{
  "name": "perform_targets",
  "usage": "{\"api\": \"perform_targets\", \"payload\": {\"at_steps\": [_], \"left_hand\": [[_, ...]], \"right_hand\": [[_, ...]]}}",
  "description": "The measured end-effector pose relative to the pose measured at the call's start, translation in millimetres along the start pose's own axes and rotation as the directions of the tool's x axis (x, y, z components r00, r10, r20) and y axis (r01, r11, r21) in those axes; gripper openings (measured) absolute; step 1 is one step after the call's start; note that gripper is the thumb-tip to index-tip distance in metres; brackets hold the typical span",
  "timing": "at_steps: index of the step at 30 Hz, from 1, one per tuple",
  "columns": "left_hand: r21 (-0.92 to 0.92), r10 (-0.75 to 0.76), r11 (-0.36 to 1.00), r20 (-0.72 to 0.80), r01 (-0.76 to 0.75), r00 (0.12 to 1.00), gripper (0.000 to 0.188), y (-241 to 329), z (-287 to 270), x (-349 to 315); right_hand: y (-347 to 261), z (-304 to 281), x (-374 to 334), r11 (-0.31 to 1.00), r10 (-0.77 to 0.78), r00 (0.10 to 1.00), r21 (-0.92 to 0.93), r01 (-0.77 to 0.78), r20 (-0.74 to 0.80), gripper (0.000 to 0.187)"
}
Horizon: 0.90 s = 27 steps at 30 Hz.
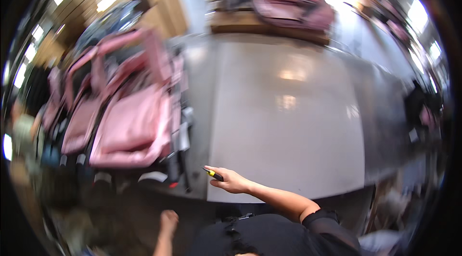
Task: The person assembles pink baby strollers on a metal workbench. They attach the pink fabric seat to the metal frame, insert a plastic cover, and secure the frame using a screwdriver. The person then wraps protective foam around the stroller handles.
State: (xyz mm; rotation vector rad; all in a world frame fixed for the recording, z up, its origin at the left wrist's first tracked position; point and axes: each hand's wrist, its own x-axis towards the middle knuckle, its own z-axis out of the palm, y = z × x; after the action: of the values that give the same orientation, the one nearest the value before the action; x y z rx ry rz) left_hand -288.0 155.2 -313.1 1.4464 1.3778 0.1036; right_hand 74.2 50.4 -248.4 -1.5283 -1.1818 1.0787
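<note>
My right hand (232,182) reaches across in front of me, over the near left corner of a pale grey sheet (288,145) on the table. Its fingers are closed around a small yellow-and-black handheld tool (215,175), whose narrow end points left; its exact kind is unclear. Lower and to the left, my left hand (169,219) hangs off the near table edge. It looks rounded but is smeared, so its fingers cannot be made out. Several pink bags with black trim, including a large pink bag (132,126), stand along the table's left side, apart from both hands.
A wooden board or pallet (269,30) at the far edge carries another pink bag (293,13). Cardboard boxes (166,13) stand at the back left. Dark items (417,107) lie by the table's right end. Black straps (183,169) hang near the left bags.
</note>
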Motion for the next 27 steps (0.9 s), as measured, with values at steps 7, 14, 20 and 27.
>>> {"api": "perform_targets", "payload": {"at_steps": [7, 14, 20, 27], "left_hand": [[0.052, 0.581, 0.687, 0.559, -0.724, 0.592, 0.021, 148.7, 251.1, 1.2], [0.686, 0.149, 0.444, 0.578, -0.577, 0.802, 0.094, 252.9, 469.7, -18.1], [0.928, -0.021, 0.327, 0.198, -0.181, 0.980, 0.131, 280.8, 548.6, -30.1], [0.946, 0.005, 0.303, 0.118, -0.114, 0.993, 0.142, 257.9, 533.2, 31.6]], "right_hand": [[107.5, -171.9, -171.2, 0.844, 0.281, 0.220, 0.131, -0.519, -0.934, 0.059], [170.9, -273.4, -425.6, 0.624, 0.364, 0.049, 0.204, -0.755, -0.930, 0.070], [195.7, -337.4, -477.9, 0.723, 0.218, 0.332, -0.076, -0.686, -0.918, 0.065], [205.8, -414.5, -486.5, 0.796, 0.243, 0.741, -0.308, -0.521, -0.626, 0.066]]}}
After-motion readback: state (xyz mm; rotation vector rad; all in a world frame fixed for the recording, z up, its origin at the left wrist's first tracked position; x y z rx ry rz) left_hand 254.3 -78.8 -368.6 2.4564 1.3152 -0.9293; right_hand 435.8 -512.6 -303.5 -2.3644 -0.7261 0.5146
